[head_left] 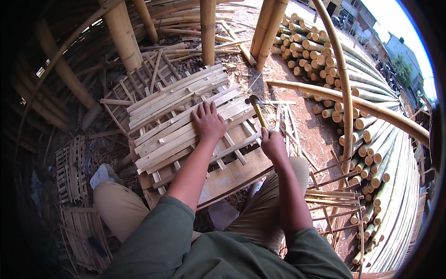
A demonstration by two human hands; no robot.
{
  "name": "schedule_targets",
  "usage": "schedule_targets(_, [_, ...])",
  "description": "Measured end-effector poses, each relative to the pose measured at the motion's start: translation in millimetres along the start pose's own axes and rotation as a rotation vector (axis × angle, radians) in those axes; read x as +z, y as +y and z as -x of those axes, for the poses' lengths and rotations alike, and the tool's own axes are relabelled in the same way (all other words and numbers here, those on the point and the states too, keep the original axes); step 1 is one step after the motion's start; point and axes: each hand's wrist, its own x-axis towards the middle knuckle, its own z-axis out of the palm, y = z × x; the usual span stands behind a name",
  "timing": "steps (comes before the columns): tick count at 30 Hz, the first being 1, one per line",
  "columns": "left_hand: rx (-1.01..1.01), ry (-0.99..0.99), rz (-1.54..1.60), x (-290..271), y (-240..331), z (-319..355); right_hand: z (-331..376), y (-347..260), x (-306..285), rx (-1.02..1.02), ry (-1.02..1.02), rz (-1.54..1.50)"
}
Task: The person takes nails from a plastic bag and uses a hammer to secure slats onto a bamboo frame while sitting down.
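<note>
The left hand (pixel 207 122) lies open, palm down and fingers spread, pressed flat on a bamboo slat panel (pixel 181 118) that rests across a wooden board (pixel 234 174) over the person's knees. The right hand (pixel 272 145) is closed round the yellow handle of a hammer (pixel 256 110), whose dark head points away from the person, just right of the left hand's fingertips and above the panel's far right edge. Loose thin slats (pixel 283 122) lie beyond and beside the right hand. Past the left hand stands another lattice panel (pixel 139 83) leaning among upright bamboo posts (pixel 208 30). Far to the right of the right hand, a large stack of bamboo poles (pixel 371 135) is piled on the dirt ground, with curved poles (pixel 341 83) arching over it. Left of the left forearm, smaller woven panels (pixel 70 169) lie in shadow.
</note>
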Motion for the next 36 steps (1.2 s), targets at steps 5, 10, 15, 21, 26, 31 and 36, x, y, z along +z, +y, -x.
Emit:
schedule_targets(5, [0.005,0.013,0.005,0.6,-4.4,1.6,-35.9,-7.8,-9.3,-0.015,-0.002,-0.010])
schedule_targets(10, [0.012,-0.009,-0.013,-2.5,-0.1,3.9,-64.5,10.7,21.3,0.058,-0.009,-0.038])
schedule_targets(15, [0.089,0.044,0.037,-2.9,-2.9,6.4,-73.1,16.7,49.3,-0.082,-0.055,-0.266])
schedule_targets(21, [0.136,0.077,0.046,0.7,-5.1,6.6,-80.1,10.3,49.3,-0.091,-0.259,-0.475])
schedule_targets(26, [0.144,0.091,0.051,3.3,-5.5,6.4,-85.7,12.8,56.4,-0.241,-0.259,-0.457])
schedule_targets(31, [0.134,0.062,0.065,3.4,-4.3,5.3,-90.6,18.8,61.3,-0.282,-0.281,-0.397])
schedule_targets(36, [0.124,0.039,0.055,0.0,-4.4,5.7,-86.4,15.3,58.6,-0.241,-0.268,-0.449])
